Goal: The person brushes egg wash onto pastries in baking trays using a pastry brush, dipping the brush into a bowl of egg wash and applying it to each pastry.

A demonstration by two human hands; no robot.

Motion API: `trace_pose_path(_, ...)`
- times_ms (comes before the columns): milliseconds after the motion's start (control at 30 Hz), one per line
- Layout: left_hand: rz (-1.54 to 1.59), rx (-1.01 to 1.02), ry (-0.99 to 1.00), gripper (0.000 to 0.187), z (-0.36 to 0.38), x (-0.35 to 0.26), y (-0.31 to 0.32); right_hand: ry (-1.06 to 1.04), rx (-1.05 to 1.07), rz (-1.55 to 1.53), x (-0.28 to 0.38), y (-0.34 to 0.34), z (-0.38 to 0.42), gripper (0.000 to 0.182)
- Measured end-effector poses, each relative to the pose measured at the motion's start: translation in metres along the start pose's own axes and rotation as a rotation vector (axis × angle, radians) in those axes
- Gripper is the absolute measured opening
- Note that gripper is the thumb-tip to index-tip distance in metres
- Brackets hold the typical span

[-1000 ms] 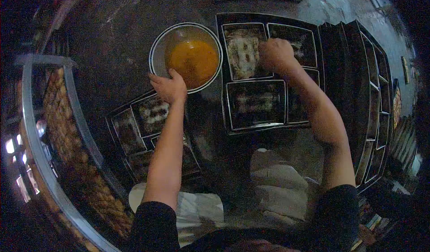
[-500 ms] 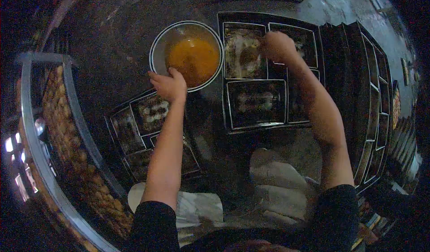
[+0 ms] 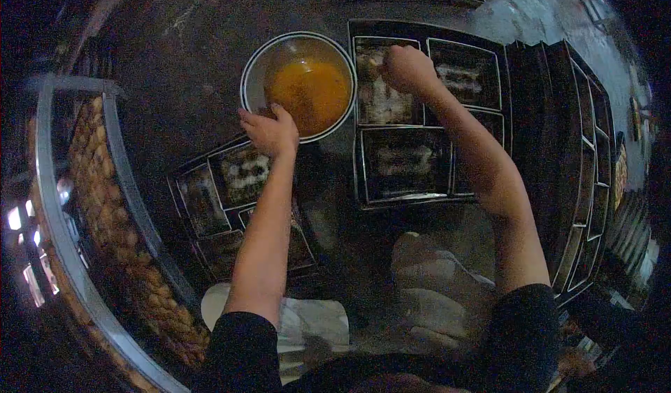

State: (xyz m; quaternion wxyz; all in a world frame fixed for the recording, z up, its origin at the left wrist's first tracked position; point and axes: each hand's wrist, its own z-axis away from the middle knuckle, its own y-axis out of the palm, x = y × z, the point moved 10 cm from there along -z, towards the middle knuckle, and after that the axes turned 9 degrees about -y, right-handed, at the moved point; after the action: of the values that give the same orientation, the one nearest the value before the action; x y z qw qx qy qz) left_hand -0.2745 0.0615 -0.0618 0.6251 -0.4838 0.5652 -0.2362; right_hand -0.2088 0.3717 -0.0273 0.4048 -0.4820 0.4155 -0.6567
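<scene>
The metal bowl [image 3: 299,85] of orange sauce sits on the dark counter [image 3: 175,57], and everything else lies around it. The left hand [image 3: 269,131] grips the bowl's near rim, fingers curled over the edge. Just right of the bowl lies a black compartment tray [image 3: 426,113]; the right hand [image 3: 407,68] hovers over its compartment nearest the bowl, fingers bunched together, though what they pinch is too dim to tell. Below and left of the bowl lies a second compartment tray [image 3: 231,197] with food in it. Far right of the bowl stands a stack of empty trays [image 3: 580,148].
</scene>
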Motion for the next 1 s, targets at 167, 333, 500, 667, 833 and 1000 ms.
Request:
trace_pose_path(167,0.021,0.002,0.002,0.072,0.0,-0.001,-0.001,-0.015,0.17,-0.042,0.011,0.012,0.035,0.031)
trace_pose_path(333,0.025,-0.047,0.028,0.071,0.0,0.0,-0.001,-0.009,0.307,0.074,-0.005,0.024,0.044,0.028)
trace_pose_path(500,0.04,-0.018,0.003,0.072,0.001,-0.002,-0.003,0.14,-0.025,0.106,-0.045,-0.028,0.022,0.028)
trace_pose_path(667,0.071,-0.011,0.01,0.07,0.001,-0.003,-0.005,0.102,-0.147,0.19,-0.033,-0.047,0.009,0.023)
trace_pose_path(833,0.062,-0.028,0.017,0.07,0.001,0.0,-0.002,0.053,0.023,0.112,-0.006,-0.019,0.012,0.029)
trace_pose_path(1000,0.04,-0.037,0.021,0.071,0.001,-0.001,-0.002,0.164,-0.102,0.238,-0.035,-0.052,0.043,0.036)
